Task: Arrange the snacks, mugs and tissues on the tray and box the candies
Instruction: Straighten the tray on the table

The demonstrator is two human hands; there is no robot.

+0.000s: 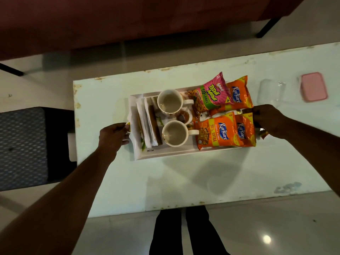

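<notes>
labels: Kurkure packet [219,132] "50% EXTRA" — Bingo Tedhe Medhe packet [209,95] "50% FREE"
hands: your left hand [112,135] and right hand [268,120] have fingers curled on the tray [165,154] ends
surface: pale tabletop [165,181] — pink lid [313,87] near its right edge

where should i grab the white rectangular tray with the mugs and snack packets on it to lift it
By its two short ends, one hand coming from each side, where the left hand and right hand now sit. The white rectangular tray is long and carries two upright cream ceramic mugs, so end grips should keep it level.
</notes>
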